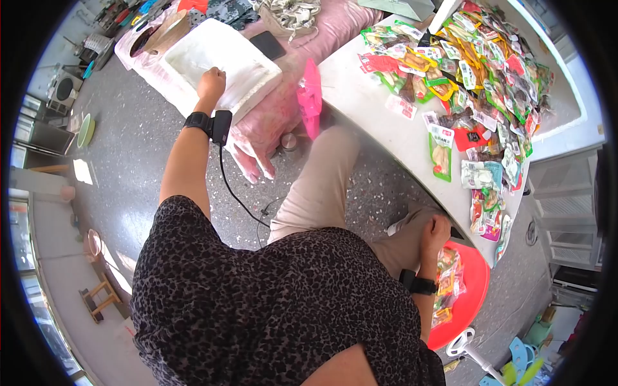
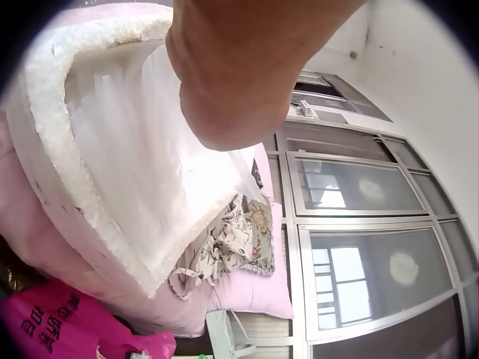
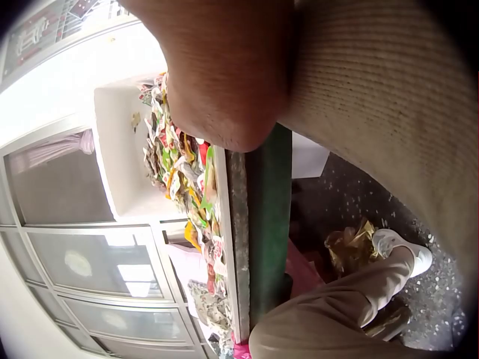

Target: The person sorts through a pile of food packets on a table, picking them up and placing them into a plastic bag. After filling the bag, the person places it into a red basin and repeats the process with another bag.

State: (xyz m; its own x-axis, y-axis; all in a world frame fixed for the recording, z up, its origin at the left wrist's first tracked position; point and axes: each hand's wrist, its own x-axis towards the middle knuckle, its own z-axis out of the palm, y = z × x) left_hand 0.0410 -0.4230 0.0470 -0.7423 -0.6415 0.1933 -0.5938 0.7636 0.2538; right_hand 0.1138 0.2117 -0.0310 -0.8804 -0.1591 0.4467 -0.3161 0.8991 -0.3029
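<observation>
My left hand (image 1: pixel 212 83) is over a white foam box (image 1: pixel 262 82) with a pale plastic sheet inside; its fingers look curled, and whether they hold the sheet is hidden. From the left wrist, only the underside of the hand (image 2: pixel 236 82) shows in front of the sheet (image 2: pixel 135 164). My right hand (image 1: pixel 438 233) rests by the knee at the edge of the white table (image 1: pixel 367 106), fingers loosely curled with nothing seen in them. In the right wrist view the hand (image 3: pixel 224 82) is beside the trouser leg, its fingers out of sight.
Many small colourful food packets (image 1: pixel 467 74) are heaped on the table and in a white tub (image 1: pixel 566 119). A red basin (image 1: pixel 473 276) with packets stands below the table. A pink bag (image 1: pixel 309 100) hangs at the table corner. A cable (image 1: pixel 233 190) runs from the left wrist.
</observation>
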